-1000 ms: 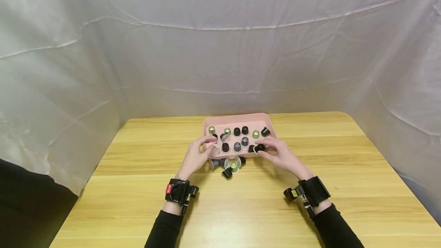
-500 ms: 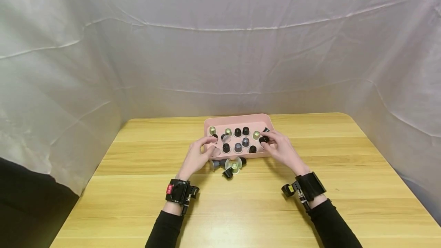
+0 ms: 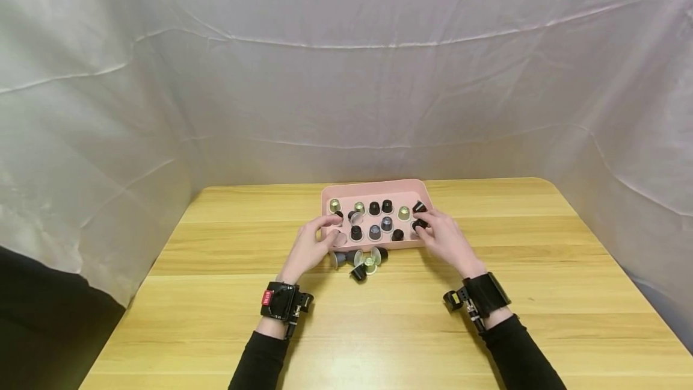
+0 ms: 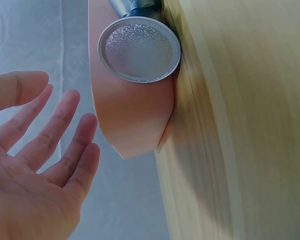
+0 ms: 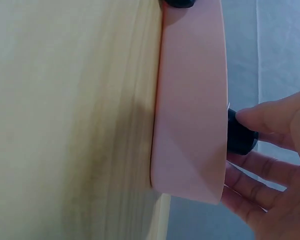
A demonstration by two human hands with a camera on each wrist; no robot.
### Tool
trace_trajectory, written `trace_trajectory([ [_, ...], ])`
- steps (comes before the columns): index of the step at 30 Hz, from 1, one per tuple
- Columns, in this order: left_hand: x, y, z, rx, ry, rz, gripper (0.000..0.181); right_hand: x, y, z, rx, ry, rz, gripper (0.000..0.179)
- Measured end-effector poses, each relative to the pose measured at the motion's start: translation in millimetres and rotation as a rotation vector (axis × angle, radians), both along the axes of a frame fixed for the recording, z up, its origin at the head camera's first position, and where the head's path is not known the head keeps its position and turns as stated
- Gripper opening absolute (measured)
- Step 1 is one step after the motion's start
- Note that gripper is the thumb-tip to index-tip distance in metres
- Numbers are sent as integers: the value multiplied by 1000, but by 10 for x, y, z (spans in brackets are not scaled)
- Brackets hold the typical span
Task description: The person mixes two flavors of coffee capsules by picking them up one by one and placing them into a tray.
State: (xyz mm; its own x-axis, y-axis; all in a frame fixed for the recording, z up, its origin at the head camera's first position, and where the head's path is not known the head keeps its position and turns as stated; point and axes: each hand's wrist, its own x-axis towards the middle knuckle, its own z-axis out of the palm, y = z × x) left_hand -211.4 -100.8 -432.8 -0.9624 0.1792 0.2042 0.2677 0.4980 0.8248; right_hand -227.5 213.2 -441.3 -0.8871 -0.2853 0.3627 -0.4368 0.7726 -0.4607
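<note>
My right hand (image 3: pixel 446 244) pinches a black coffee capsule (image 5: pixel 241 135) between thumb and fingers, low over the right end of the pink tray (image 3: pixel 373 189). In the right wrist view the capsule shows just past the tray's wall. My left hand (image 3: pixel 307 250) hovers at the tray's left end with fingers loosely bent and nothing between them. Near its thumb lies a capsule with its pale lid (image 3: pixel 339 239) upward. Inside the tray stand several black, green and blue-grey capsules, mostly lid down; a black capsule (image 3: pixel 419 206) lies tilted by the right fingertips.
Just in front of the tray lies a cluster of capsules on the wooden table (image 3: pixel 373 330): a green capsule (image 3: pixel 369 265), a black capsule (image 3: pixel 358 272) and several others on their sides. Pale fabric (image 3: pixel 346 89) hangs behind and along the sides.
My right hand has carried the black capsule rightward from beside the front-row capsule to the tray's right end, and lowered it a little lately. My left hand has stayed in place.
</note>
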Motion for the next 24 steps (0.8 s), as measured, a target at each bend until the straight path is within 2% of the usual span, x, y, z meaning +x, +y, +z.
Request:
trace_trajectory([
  [5, -3, -1, -6, 1, 7, -11, 34, 4, -2, -26, 75, 50, -4, 36],
  [8, -3, -2, -7, 4, 10, -19, 34, 13, -1, -33, 76, 65, -8, 36],
  [17, 7, -44, 22, -15, 4, -10, 34, 75, 1, -21, -89, 85, -23, 33],
  [21, 21, -78, 53, -72, 36, -26, 31, 94, -2, -5, -125, 110, -29, 31],
  [24, 38, -104, 77, -136, 63, -66, 29, 100, -2, 2, -148, 139, -34, 30],
])
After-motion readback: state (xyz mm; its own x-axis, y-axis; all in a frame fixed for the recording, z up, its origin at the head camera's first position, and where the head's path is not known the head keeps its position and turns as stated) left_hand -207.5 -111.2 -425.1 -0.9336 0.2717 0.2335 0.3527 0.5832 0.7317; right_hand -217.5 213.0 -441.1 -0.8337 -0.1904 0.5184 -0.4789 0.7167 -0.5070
